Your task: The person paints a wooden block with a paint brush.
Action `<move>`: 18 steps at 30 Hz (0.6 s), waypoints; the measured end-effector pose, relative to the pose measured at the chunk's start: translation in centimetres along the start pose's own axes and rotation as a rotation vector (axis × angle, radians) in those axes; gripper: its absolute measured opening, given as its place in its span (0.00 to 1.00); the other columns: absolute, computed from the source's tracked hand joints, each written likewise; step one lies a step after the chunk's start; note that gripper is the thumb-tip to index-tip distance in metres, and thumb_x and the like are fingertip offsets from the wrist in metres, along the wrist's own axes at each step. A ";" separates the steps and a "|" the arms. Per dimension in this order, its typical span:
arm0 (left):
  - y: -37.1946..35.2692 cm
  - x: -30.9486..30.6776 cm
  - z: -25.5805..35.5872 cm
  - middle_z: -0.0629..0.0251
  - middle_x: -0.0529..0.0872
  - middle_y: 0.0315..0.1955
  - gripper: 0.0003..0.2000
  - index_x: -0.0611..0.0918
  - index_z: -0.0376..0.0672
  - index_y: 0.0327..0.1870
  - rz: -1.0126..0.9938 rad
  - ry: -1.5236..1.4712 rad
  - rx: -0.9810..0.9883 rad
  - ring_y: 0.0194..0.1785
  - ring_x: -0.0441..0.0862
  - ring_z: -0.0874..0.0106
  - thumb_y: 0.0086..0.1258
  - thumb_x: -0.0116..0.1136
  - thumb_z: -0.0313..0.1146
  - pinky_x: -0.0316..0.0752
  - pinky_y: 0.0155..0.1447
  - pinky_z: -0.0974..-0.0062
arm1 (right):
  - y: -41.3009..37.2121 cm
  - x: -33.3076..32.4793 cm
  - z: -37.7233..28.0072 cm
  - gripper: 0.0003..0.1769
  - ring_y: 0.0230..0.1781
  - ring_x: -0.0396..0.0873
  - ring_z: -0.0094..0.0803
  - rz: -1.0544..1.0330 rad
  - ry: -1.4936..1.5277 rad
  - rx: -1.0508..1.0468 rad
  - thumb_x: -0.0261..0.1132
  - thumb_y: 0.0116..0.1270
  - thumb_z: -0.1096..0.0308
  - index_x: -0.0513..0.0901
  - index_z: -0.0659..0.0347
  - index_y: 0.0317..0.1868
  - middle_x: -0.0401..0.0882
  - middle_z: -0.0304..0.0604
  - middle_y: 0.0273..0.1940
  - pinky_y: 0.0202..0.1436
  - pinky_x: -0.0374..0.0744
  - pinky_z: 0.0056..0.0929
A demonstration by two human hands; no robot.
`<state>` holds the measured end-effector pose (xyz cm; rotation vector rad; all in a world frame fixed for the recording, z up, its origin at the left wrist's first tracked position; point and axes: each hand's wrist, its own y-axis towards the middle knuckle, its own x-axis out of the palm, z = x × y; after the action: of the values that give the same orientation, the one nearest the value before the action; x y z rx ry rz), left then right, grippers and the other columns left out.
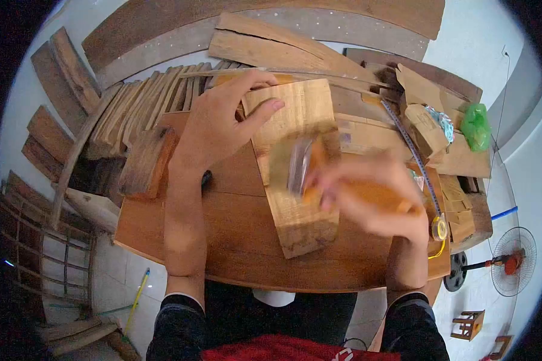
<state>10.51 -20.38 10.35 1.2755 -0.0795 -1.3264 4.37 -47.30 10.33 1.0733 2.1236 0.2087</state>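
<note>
Pale yellow-brown wood at the centre: a board (304, 225) aslant over the brown table (241, 222), nearer end toward the body, whether flat or propped impossible to tell. At its upper left edge, the left hand (217, 117), partly closed with hold of the board, thumb on the face, fingers bent over the far end. Over the board's middle, the right hand (373, 189), blurred, fingers closed around a brush-like tool (299, 167) with a shiny metal band; contact between tool and board too smeared to make out. Just beside the left forearm, a rough wooden block (146, 162), and beyond it a row of planks (132, 111). Right of the board, a tape measure (439, 228) with blade pulled out, cardboard (454, 159) and a green plastic bag (477, 127). Farther right, a fan (514, 263).
</note>
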 end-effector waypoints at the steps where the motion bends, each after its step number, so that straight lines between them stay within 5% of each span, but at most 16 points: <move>1: 0.0 0.0 0.1 0.58 0.91 0.42 0.16 0.84 0.47 0.53 0.011 0.022 0.016 0.45 0.89 0.57 0.73 0.67 0.46 0.81 0.48 0.64 | 0.4 0.4 -0.4 0.07 0.35 0.90 0.36 0.225 -0.028 0.042 0.71 0.69 0.70 0.89 0.63 0.43 0.90 0.49 0.38 0.43 0.85 0.31; 3: -0.2 -0.1 0.7 0.58 0.90 0.42 0.16 0.84 0.47 0.53 0.040 0.067 0.039 0.45 0.89 0.56 0.73 0.66 0.46 0.81 0.48 0.64 | 1.6 1.4 -1.8 0.06 0.36 0.91 0.35 0.665 -0.085 0.124 0.71 0.67 0.70 0.89 0.62 0.42 0.91 0.49 0.39 0.43 0.85 0.31; 5: -0.2 -0.4 0.7 0.58 0.90 0.42 0.16 0.84 0.47 0.53 0.036 0.091 0.041 0.45 0.89 0.55 0.73 0.66 0.46 0.81 0.48 0.63 | 1.3 0.8 -0.8 0.05 0.34 0.90 0.34 0.380 -0.243 -0.026 0.72 0.67 0.70 0.89 0.62 0.40 0.91 0.48 0.37 0.42 0.85 0.30; 8: -0.2 -0.4 0.5 0.57 0.90 0.41 0.16 0.84 0.47 0.53 0.005 0.097 -0.002 0.44 0.88 0.55 0.73 0.66 0.46 0.81 0.48 0.63 | 0.5 -0.1 -0.7 0.06 0.32 0.90 0.37 -0.059 -0.093 -0.081 0.73 0.67 0.70 0.89 0.64 0.40 0.90 0.47 0.34 0.40 0.84 0.30; 12: -0.2 -0.4 1.0 0.57 0.90 0.41 0.16 0.84 0.48 0.53 0.022 0.096 0.007 0.42 0.88 0.54 0.73 0.66 0.47 0.81 0.47 0.62 | 1.5 0.6 -0.1 0.05 0.32 0.88 0.42 0.620 -0.197 0.065 0.74 0.64 0.69 0.90 0.60 0.39 0.89 0.46 0.33 0.37 0.84 0.32; 15: -0.2 -0.5 1.1 0.57 0.90 0.41 0.16 0.83 0.48 0.53 -0.004 0.069 -0.038 0.41 0.88 0.54 0.73 0.65 0.47 0.81 0.46 0.62 | 0.9 0.8 -0.1 0.05 0.32 0.88 0.40 0.164 -0.362 -0.226 0.74 0.63 0.70 0.90 0.59 0.39 0.89 0.46 0.34 0.38 0.84 0.32; 18: -0.2 -0.4 0.8 0.58 0.90 0.41 0.15 0.84 0.49 0.53 0.003 0.061 -0.030 0.40 0.87 0.54 0.73 0.65 0.46 0.81 0.44 0.62 | 0.8 0.1 0.5 0.05 0.34 0.89 0.40 0.133 -0.285 -0.204 0.72 0.63 0.72 0.89 0.59 0.39 0.90 0.46 0.36 0.40 0.85 0.33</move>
<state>9.71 -20.54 10.71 1.2885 -0.0188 -1.2803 5.16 -46.79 10.30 1.0556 1.7405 0.3093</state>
